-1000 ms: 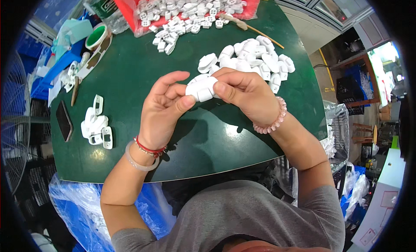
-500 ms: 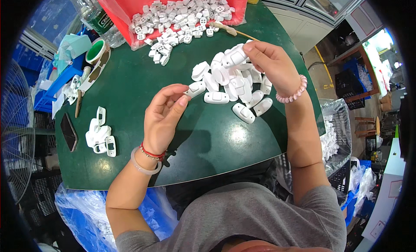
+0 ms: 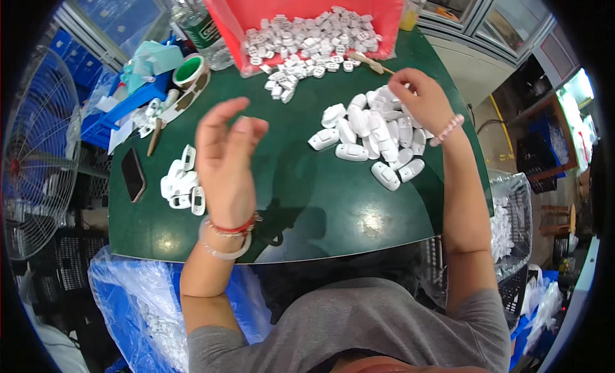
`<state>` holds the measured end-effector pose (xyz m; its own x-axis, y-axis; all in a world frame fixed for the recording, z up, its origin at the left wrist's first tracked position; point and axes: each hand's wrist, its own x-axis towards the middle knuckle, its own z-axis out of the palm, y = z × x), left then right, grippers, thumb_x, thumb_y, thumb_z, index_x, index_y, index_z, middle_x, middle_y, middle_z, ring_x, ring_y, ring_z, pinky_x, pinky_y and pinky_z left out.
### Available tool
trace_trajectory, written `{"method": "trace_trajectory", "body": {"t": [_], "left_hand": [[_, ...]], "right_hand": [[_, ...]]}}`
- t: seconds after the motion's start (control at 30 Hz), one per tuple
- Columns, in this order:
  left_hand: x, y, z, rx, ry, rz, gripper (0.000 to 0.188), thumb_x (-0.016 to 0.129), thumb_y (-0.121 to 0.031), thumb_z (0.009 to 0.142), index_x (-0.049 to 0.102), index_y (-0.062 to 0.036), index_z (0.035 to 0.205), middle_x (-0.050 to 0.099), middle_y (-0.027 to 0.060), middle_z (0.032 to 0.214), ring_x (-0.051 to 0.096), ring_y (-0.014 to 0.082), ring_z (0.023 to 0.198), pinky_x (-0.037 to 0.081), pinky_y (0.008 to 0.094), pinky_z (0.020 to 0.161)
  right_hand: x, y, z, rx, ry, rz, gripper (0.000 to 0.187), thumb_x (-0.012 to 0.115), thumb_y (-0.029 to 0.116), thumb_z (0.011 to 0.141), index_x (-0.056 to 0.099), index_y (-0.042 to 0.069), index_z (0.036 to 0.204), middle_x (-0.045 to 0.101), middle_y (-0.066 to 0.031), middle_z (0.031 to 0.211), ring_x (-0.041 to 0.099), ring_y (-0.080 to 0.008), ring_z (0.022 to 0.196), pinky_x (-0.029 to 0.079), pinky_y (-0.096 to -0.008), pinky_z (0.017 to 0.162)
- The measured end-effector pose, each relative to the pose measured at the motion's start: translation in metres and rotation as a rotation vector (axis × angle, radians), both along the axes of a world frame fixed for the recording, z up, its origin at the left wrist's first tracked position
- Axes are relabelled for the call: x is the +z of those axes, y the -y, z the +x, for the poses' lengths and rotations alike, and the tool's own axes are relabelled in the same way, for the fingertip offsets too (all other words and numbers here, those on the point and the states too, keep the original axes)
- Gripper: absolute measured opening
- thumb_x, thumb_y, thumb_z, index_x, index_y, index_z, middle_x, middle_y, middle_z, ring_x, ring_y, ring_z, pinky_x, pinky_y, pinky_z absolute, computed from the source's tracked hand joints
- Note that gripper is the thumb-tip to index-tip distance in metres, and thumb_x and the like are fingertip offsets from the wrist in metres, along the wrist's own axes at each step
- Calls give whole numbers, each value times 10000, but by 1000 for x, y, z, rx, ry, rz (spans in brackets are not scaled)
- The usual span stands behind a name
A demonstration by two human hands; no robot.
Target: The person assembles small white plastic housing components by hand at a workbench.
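My left hand (image 3: 225,158) is raised over the table, left of the pile, open with its fingers loosely bent and apart and nothing in them. Over the back right of a pile of white oval plastic shells (image 3: 351,152) is my right hand (image 3: 428,104). Its fingers are curled down against the upper shells, and whatever they hold is hidden. Some shells lie face up, showing a raised middle and small end holes; others overlap on their sides. Nearest to my left hand is a small group of white shells with openings (image 3: 197,200).
A red bin (image 3: 307,2) spills small white parts (image 3: 291,70) at the back. A stick with a wrapped tip (image 3: 370,63) lies beside them. To the left are a phone (image 3: 134,175), a blue tray (image 3: 102,126), tape (image 3: 189,70) and a bottle (image 3: 204,30). A lined crate (image 3: 522,209) stands right.
My left hand has let go of a shell at the pile's left edge and drawn back to the left. The right hand has lowered a shell toward the pile. The whole view has shifted.
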<state>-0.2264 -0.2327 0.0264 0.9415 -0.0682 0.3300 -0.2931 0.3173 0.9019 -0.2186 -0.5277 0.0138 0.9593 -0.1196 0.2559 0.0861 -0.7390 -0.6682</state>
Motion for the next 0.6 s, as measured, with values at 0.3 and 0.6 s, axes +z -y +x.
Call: {"method": "trace_trajectory", "body": {"t": [0.3, 0.6], "left_hand": [[5, -148, 81, 255, 57, 1242, 323, 585, -248, 811, 584, -2, 1021, 615, 151, 972, 598, 245, 869, 454, 322, 775], [-36, -157, 87, 136, -151, 1694, 242, 575, -273, 788, 644, -55, 866, 601, 171, 928, 579, 323, 843, 452, 399, 729]], "right_hand": [[-8, -91, 109, 122, -306, -683, 351, 563, 261, 808, 541, 9, 1051, 586, -206, 1006, 561, -336, 963, 440, -406, 832], [-21, -75, 124, 32, -167, -761, 244, 472, 159, 837, 579, -20, 963, 642, -149, 913, 632, -258, 822, 504, -357, 686]]}}
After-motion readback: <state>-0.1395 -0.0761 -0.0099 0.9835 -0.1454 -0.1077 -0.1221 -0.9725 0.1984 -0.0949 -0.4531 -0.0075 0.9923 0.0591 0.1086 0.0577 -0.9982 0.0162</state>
